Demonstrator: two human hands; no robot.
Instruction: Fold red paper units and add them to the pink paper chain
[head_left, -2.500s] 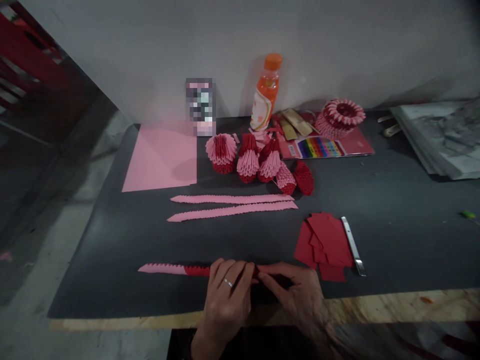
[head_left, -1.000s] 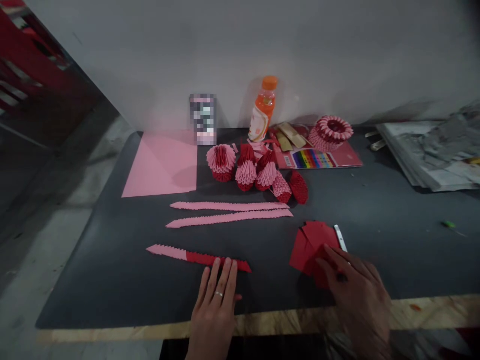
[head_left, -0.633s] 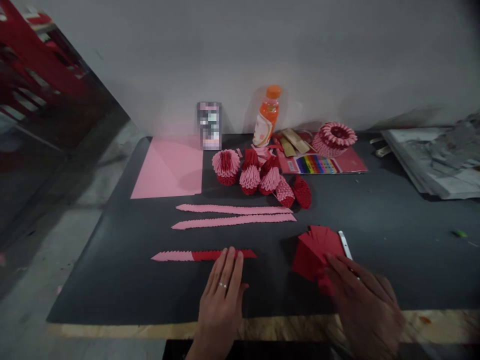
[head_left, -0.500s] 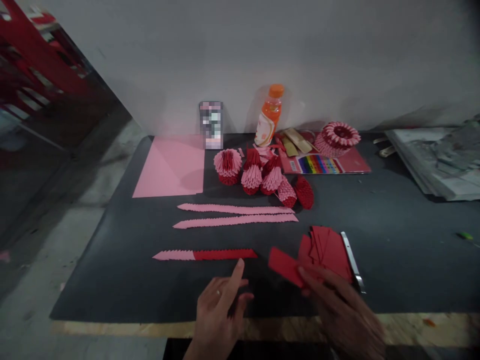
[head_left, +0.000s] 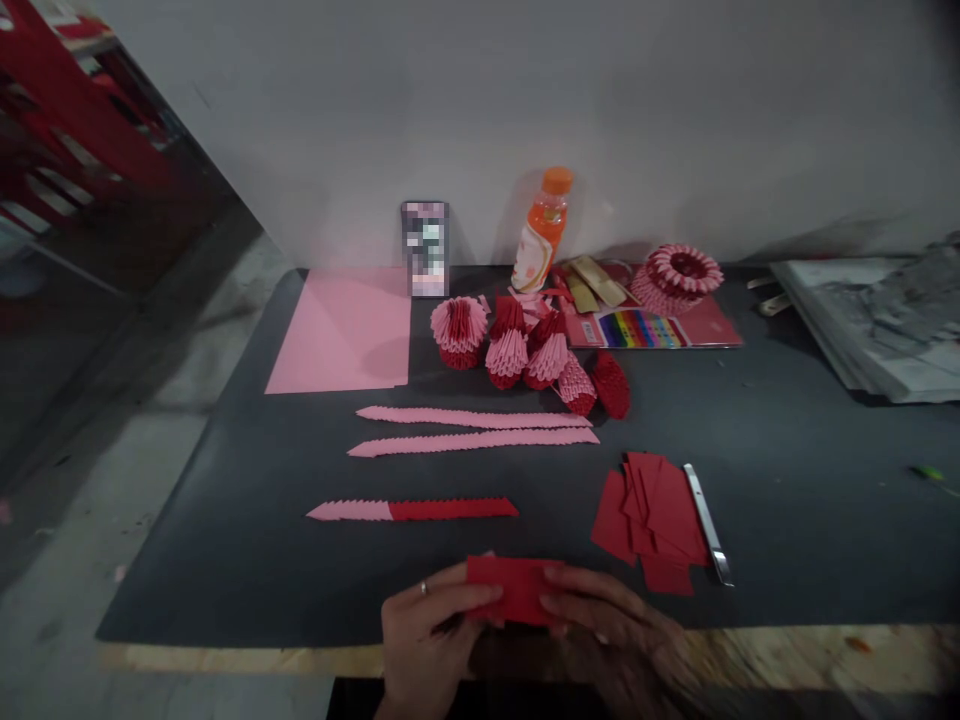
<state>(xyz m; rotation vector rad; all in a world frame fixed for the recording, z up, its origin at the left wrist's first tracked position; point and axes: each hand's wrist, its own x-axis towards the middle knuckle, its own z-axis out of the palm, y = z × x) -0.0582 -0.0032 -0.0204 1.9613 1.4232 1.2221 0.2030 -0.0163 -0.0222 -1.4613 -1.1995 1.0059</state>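
Between my two hands, above the table's front edge, is a small red paper rectangle (head_left: 517, 588). My left hand (head_left: 435, 620) is closed on its left end, thumb on the near face. At the right end my right hand (head_left: 619, 620) grips the same paper with thumb and fingers. Just beyond lies a folded-paper strip (head_left: 442, 509), pink on the left and red on the right. Two all-pink strips (head_left: 472, 440) lie farther back. To the right of my hands is a loose pile of red paper pieces (head_left: 652, 510), beside a closed silver cutter (head_left: 708, 524).
Several pink-and-red folded-paper shapes (head_left: 507, 350) stand mid-table. Behind them are an orange drink bottle (head_left: 541, 230), a phone (head_left: 426, 250) against the wall, and a round paper piece (head_left: 679, 280). Pink sheets (head_left: 341, 335) lie left; a plastic-covered stack (head_left: 877, 320) is right.
My right hand has carried the red paper left and nearer, away from the pile. My left hand, open before, has closed on its other end.
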